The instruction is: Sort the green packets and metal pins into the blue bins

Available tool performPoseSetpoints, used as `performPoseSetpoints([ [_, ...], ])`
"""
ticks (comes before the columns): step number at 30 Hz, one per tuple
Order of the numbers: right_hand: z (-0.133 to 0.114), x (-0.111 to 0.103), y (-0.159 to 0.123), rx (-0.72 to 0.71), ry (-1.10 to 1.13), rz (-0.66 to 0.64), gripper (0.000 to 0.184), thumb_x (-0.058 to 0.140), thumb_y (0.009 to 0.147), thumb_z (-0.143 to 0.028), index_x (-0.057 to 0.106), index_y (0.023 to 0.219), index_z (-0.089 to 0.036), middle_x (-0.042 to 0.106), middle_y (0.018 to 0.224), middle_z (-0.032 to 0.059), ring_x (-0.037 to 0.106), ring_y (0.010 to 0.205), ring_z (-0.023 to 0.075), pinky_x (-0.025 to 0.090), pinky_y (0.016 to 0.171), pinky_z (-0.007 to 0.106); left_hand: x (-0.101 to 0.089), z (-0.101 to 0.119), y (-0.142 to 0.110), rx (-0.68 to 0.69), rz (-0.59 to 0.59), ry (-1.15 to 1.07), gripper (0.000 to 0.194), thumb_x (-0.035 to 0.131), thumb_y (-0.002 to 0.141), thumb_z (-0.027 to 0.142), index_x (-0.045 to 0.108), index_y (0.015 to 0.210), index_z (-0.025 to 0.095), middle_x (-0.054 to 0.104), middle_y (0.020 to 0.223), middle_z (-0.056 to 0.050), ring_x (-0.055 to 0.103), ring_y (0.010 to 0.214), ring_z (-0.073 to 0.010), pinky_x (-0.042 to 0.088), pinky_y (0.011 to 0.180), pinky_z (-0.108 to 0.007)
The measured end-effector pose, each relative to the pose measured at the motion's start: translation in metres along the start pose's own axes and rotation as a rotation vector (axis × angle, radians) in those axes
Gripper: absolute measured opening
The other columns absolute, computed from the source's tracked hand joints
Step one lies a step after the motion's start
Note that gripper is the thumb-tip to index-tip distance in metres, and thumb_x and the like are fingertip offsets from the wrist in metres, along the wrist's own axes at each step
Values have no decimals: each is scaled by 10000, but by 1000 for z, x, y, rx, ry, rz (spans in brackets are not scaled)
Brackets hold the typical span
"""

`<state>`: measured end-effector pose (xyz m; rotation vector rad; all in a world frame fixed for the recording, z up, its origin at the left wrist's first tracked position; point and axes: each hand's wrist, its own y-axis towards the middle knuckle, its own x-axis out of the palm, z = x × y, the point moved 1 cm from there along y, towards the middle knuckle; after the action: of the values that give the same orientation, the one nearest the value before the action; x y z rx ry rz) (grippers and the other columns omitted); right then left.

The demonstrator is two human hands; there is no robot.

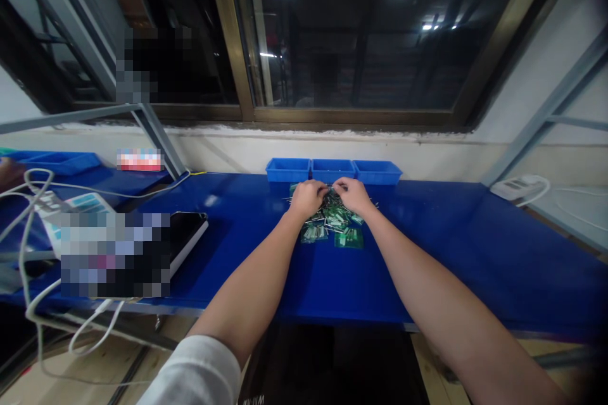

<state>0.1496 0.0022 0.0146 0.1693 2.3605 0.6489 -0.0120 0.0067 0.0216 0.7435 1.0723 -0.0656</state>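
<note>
A heap of small green and clear packets (336,218), mixed with thin metal pins or rods, lies on the blue table (339,285). Over the heap's left far side is my left hand (306,199), its fingers pinched together. Facing it across a small gap, my right hand (354,196) is also closed in a pinch at the far right side. Whatever the fingertips hold is too small to make out. Nearest to me, one green packet (349,239) lies flat at the heap's edge, with a clear packet (314,233) of pale pieces to its left.
Three blue bins, left (287,173), middle (332,173) and right (379,177), stand behind the heap against the wall. A partly blurred black tablet-like device (187,231) and white cables (28,266) are at left. A white power strip (515,187) sits at far right. Another person's hand (10,172) shows at far left.
</note>
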Motion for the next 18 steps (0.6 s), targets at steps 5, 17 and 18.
performPoseSetpoints([
  [5,-7,-2,-2,-69,-1,-22,137,556,770,-252,671,803,-186,682,779,34,608,739,172,444,702,283,-1,1,0,-13,5,31,204,482,871,225,681,914,206,683,933,-58,614,887,-199,453,793,-288],
  [17,-4,-4,0,22,165,24,209,545,769,-363,645,750,-180,646,682,25,584,650,167,436,663,288,0,2,0,-8,49,-80,205,469,880,211,663,948,214,701,941,-46,633,864,-188,454,784,-269],
  [18,-3,-4,1,22,251,27,199,577,741,-361,646,779,-178,656,711,28,596,669,170,447,674,291,-1,2,0,-16,49,-76,209,467,881,214,665,948,217,703,940,-45,634,867,-189,454,784,-267],
])
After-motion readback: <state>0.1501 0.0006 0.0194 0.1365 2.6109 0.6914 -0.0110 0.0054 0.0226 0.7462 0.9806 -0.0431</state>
